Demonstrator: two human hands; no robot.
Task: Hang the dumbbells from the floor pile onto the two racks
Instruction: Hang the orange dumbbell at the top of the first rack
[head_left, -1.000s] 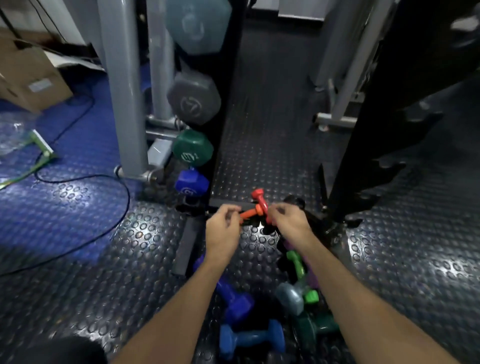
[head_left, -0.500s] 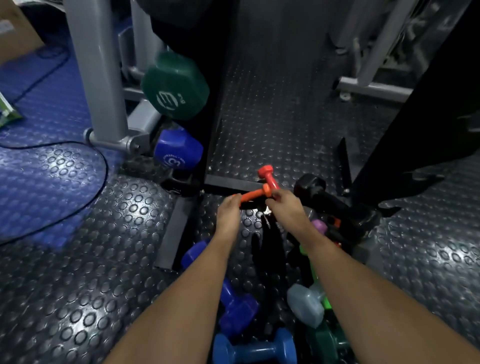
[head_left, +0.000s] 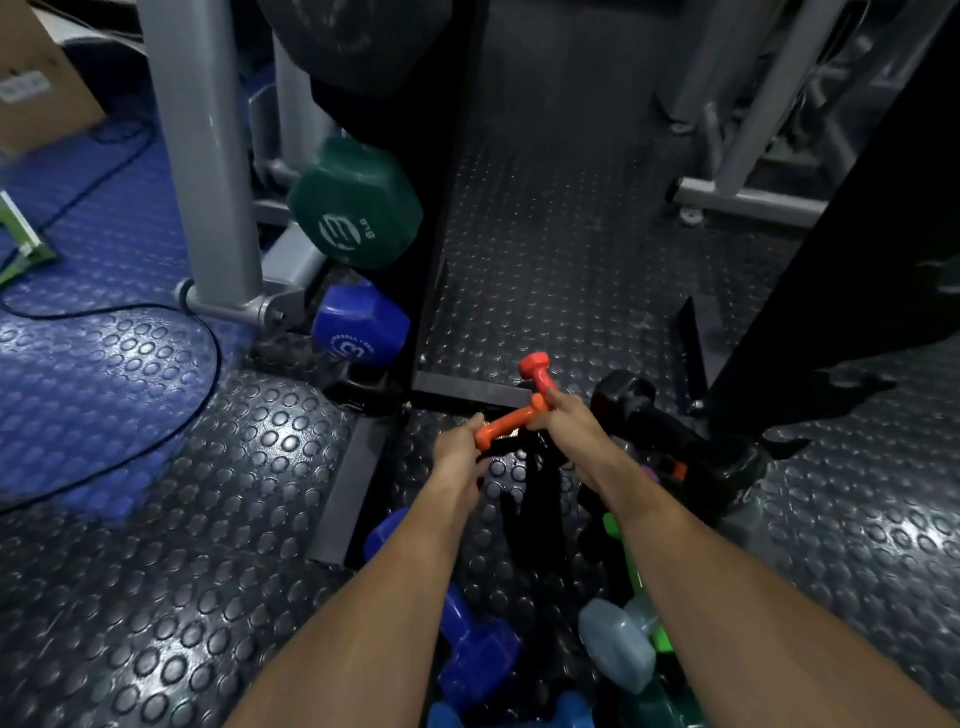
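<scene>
Mid-carry, low over the floor pile, between 2 racks. Left hand (head_left: 457, 452) pinching the near end of an orange dumbbell (head_left: 506, 423); right hand (head_left: 563, 423) clamped on a red dumbbell (head_left: 539, 376). Orange one's long axis slanting up toward the right, red one's pointing up and away, ends touching. Next, likely: lifting each toward a free peg, handle turned level to seat it.
</scene>
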